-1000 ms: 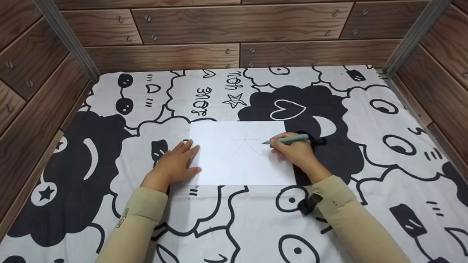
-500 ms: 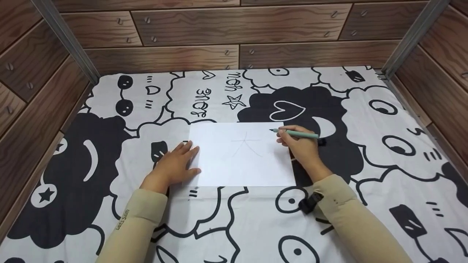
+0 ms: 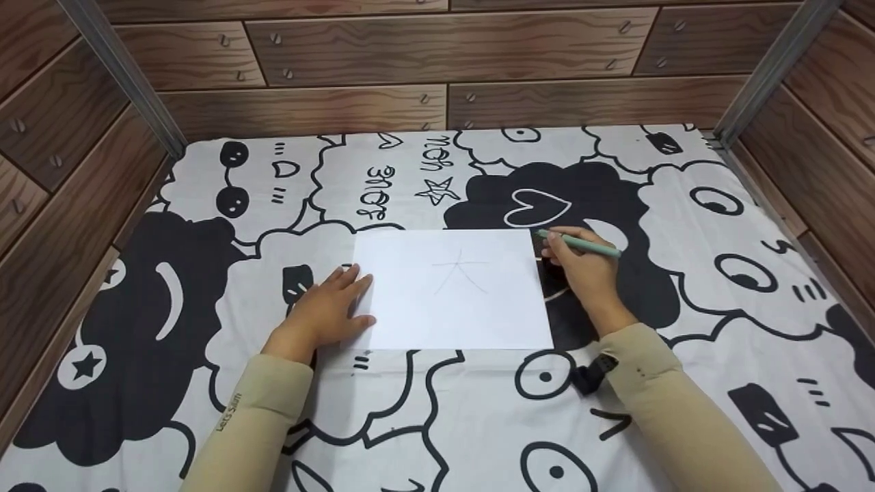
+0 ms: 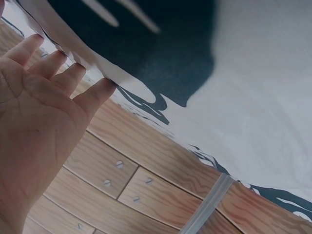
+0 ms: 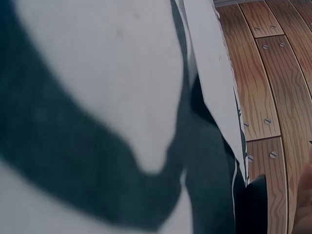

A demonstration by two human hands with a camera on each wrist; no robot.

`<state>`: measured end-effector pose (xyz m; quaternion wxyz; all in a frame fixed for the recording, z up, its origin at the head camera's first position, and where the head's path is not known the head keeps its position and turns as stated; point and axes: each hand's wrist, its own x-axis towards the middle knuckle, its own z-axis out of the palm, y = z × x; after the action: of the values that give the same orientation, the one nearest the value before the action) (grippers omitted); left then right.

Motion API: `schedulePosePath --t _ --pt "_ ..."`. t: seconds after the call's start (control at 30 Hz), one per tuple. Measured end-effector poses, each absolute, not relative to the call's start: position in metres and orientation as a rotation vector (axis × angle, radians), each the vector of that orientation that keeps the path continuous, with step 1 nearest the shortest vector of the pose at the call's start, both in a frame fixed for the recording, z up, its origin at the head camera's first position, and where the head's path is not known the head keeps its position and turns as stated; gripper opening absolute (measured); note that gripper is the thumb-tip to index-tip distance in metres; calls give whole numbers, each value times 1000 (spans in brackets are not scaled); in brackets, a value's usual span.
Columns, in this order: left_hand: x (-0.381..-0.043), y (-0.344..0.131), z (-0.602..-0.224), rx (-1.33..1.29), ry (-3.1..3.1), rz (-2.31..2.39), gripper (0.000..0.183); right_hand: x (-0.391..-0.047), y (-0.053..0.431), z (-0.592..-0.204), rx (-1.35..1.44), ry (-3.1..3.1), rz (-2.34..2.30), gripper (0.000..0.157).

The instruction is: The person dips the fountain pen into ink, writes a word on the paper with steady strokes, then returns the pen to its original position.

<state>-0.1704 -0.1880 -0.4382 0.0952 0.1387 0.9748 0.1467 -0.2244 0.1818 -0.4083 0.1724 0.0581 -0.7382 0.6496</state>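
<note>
A sheet of white paper (image 3: 410,307) lies on the patterned cloth, with thin lines crossing and spreading in its upper middle. My left hand (image 3: 325,307) rests with spread, straight fingers on the paper's left edge. In the left wrist view, the palm and several fingers of that hand (image 4: 44,112) show, fingertips on the surface. Beyond the paper's upper right corner, my right hand (image 3: 581,263) pinches a light green pen (image 3: 584,245), its tip pointing left. Only a sliver of the right hand (image 5: 304,195) shows at the right wrist view's edge.
A black-and-white cartoon cloth (image 3: 383,403) covers the table. Wood-plank-patterned walls (image 3: 342,48) stand at the back and sides, with grey metal posts (image 3: 123,75) in the corners. A black strap device (image 3: 595,374) sits at the right wrist.
My right hand has lifted the pen off the drawn lines and moved right and away, past the paper's upper right corner. The left hand has stayed in place.
</note>
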Motion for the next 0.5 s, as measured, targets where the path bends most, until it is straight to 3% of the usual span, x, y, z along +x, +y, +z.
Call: schedulePosePath --t 0.5 --pt "-171 -188 -438 411 2889 431 69 -246 215 -433 44 -2088 1813 22"
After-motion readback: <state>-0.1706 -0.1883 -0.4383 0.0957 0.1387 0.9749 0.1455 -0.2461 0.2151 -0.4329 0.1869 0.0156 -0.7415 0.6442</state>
